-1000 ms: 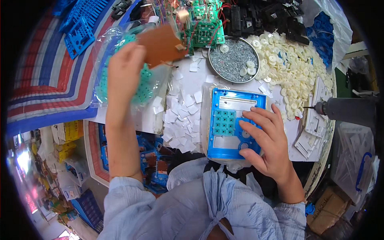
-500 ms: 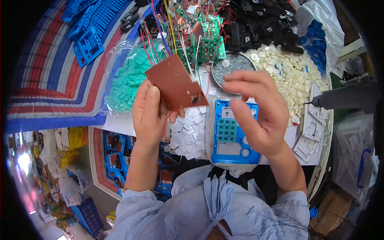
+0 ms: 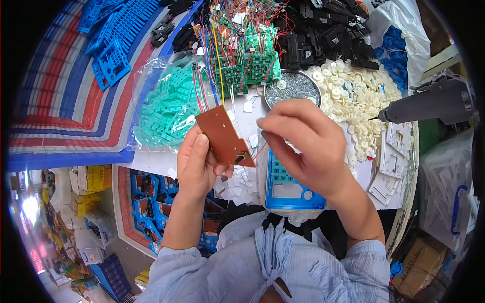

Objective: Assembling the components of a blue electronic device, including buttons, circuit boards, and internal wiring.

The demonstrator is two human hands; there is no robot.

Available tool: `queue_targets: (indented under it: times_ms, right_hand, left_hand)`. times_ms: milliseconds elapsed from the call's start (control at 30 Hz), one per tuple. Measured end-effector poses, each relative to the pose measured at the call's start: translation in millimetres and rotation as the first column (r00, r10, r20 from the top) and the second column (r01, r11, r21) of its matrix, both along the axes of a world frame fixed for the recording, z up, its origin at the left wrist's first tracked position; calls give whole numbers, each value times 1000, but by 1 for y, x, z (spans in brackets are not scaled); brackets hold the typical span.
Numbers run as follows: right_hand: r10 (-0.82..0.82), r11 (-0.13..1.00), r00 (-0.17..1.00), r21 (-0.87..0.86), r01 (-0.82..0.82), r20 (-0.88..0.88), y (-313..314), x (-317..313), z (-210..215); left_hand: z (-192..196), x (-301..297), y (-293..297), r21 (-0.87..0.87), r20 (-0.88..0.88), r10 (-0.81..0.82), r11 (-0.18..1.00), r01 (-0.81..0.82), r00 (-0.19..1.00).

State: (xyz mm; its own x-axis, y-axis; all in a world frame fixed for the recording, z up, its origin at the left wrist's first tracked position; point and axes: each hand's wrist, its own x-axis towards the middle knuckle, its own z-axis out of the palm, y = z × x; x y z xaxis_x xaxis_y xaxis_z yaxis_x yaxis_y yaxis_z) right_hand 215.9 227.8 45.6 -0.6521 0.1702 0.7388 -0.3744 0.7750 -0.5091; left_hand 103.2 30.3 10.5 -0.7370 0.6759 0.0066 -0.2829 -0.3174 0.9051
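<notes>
My left hand (image 3: pixel 194 156) grips a brown circuit board (image 3: pixel 222 134) by its left edge, thumb on the plain face, tilted above the table. Red, blue, yellow and white wires run from behind it toward the far pile. My right hand (image 3: pixel 310 146) is just right of the board with thumb and fingertips drawn together. A thin red wire (image 3: pixel 260 150) leads from the board's lower corner up to those fingers; the pinch itself is partly hidden. Below the right hand lies a blue plastic housing (image 3: pixel 295 201) with a teal keypad (image 3: pixel 281 174) in it, partly covered by the hand.
Beyond are wired green circuit boards (image 3: pixel 260 68), a round tin of screws (image 3: pixel 292 91), cream buttons (image 3: pixel 353 88) and black parts (image 3: pixel 323 38). Teal keypads (image 3: pixel 169 96) lie in a bag at left. White paper squares (image 3: pixel 235 189) are near me. An electric screwdriver (image 3: pixel 429 103) juts in at right.
My left hand has lowered the board slightly toward me and turned it. My right hand has moved left toward the board, and its spread fingers have closed into a pinch.
</notes>
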Motion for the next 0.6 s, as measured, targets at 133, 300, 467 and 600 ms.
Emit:
queue_targets:
  times_ms: [133,300,467,600]
  right_hand:
    - [-15,988,997,154,28,-82,1,7,3]
    - [46,995,995,89,-38,-91,1,4,-1]
    - [121,992,992,36,-120,-21,-4,2,-3]
    - [81,996,995,-35,-79,60,-11,0,-2]
  left_hand:
    - [-11,-2,-3,69,18,-62,996,61,998]
    - [-15,2,-2,87,25,-65,994,63,998]
    - [-14,5,1,31,90,23,999,-26,996]
    - [-14,8,1,60,134,37,997,-45,990]
